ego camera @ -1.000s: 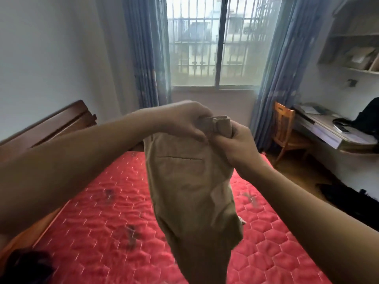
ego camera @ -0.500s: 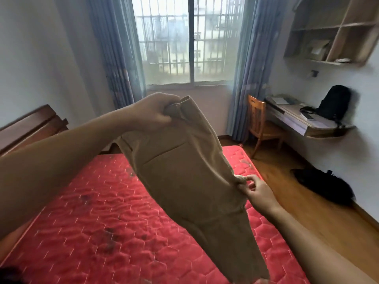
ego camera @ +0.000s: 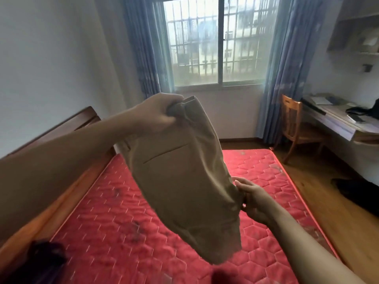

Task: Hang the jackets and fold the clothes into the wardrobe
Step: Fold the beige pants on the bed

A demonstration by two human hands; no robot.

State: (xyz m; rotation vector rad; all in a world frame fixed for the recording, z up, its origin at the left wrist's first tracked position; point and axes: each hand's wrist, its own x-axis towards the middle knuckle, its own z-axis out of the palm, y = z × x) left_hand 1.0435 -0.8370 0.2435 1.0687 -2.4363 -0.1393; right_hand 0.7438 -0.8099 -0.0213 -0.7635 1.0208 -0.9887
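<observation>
Left hand (ego camera: 160, 113) is clenched round the waistband end of the tan trousers (ego camera: 184, 181), held up at about window-sill height in the view. Right hand (ego camera: 254, 199) is lower and to the right and grasps the trousers' right edge, fingers curled onto the cloth (exact finger placement is hidden behind the fabric fold). The trousers hang in the air between the two hands, slanting from upper left down to lower right, back side toward the camera with a slit pocket (ego camera: 166, 154) showing. The lower end droops below the right hand, over the red quilted mattress (ego camera: 114, 222); I can't tell if the hem touches it. The mattress sits in a wooden bed frame (ego camera: 67, 187), headboard (ego camera: 82, 121) on the left against the wall. A dark garment (ego camera: 45, 261) lies blurred on the mattress's near left corner. Behind it all there is a barred window (ego camera: 217, 44) flanked by blue curtains (ego camera: 287, 68). A wooden chair (ego camera: 293, 124) stands at a desk (ego camera: 336, 128) on the right wall, with a dark bag (ego camera: 369, 110) on the desk top and open wall shelves (ego camera: 356, 27) above. Another dark item (ego camera: 356, 193) lies on the wood floor under the desk. No wardrobe in view.
</observation>
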